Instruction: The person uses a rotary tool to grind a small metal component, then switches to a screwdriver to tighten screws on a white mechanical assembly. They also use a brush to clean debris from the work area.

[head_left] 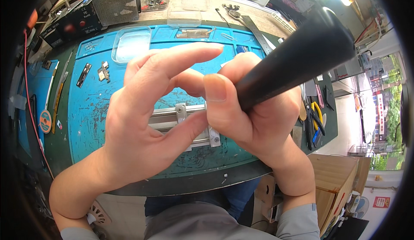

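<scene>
A thick black cylindrical handle (297,61) with a rounded end is gripped in my right hand (263,115); it slants up to the right, and its lower end is hidden in the fist. My left hand (138,110) meets the right one, its thumb and a finger curving together behind the right thumb, closed around something I cannot make out. Its index finger stays raised and bent above them. Below both hands a silvery metal clamp fixture (181,112) with rails rests on a worn blue work mat (99,123), partly covered by the hands.
Two small electronic parts (103,71) lie on the mat's left side, near a clear plastic tray (131,45). A black box-shaped device (77,26) stands back left. Yellow-handled pliers (318,115) and other tools lie at right. A solder spool (45,121) is at left.
</scene>
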Motion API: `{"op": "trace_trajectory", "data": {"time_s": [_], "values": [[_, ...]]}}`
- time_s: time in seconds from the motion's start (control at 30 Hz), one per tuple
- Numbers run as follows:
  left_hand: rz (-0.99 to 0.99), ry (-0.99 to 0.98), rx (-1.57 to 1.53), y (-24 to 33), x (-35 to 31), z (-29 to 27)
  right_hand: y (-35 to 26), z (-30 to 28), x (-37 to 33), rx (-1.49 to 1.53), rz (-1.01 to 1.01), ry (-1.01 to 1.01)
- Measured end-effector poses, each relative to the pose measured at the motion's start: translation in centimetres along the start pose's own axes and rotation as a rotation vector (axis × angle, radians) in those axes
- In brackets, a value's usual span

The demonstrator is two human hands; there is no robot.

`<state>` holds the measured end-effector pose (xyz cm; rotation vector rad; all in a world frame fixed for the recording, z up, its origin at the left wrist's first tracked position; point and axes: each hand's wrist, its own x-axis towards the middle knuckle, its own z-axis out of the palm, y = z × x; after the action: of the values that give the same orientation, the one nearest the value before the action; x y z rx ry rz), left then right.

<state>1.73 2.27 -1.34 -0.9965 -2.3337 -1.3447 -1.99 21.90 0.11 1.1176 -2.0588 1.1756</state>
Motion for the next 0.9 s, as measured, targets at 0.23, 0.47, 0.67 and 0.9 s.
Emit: {"op": "trace_trajectory", "data": {"time_s": [0.23,0.47,0.67,0.9], "values": [[-0.003,0.000,0.000,0.06,0.06,-0.03,0.04,-0.07,-0.03,0.005,0.002,-0.003],[-0.002,-0.004,-0.003,0.04,0.06,0.02,0.14,0.03,-0.06,0.008,-0.006,0.009],[0.009,0.004,-0.017,-0.02,0.05,0.07,0.13,-0.05,-0.02,0.006,-0.016,0.005],[-0.011,-0.007,-0.031,0.04,0.00,-0.03,0.07,0.10,0.04,0.021,-0.005,0.010]]}}
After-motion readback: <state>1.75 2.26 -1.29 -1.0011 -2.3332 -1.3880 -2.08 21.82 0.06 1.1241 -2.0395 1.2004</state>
